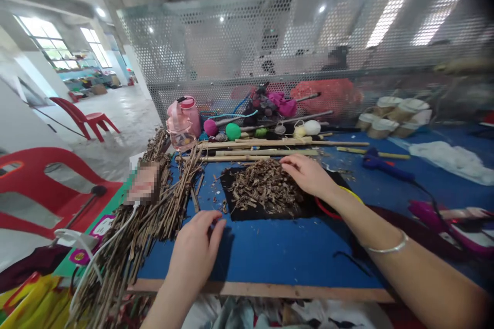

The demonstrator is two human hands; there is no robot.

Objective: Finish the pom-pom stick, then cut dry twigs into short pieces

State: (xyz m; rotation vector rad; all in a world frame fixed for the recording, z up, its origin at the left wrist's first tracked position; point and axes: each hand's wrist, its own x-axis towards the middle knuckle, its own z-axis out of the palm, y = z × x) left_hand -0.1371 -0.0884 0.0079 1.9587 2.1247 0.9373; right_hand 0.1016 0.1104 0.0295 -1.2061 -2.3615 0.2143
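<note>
A heap of dry brown plant bits (266, 187) lies on a black cloth (239, 214) on the blue tabletop (270, 252). My right hand (309, 177) reaches to the heap's far right edge, thumb and fingertips drawn close together at the bits. Whatever sits between those tips is too small to make out. Left of the cloth and nearer to me, my left hand (198, 241) hovers low over the table with loosely bent fingers, thumb apart from them, and nothing visible in it. Long dry stalks (170, 205) are piled to the left of that hand.
Bamboo sticks (266, 153) lie behind the heap, with coloured balls (233, 131) and a pink bottle (183, 123) beyond. A blue glue gun (386, 164) and a white bag (451, 159) lie right. Perforated metal panels (231, 46) close the back. A white cable (111, 241) crosses the stalks.
</note>
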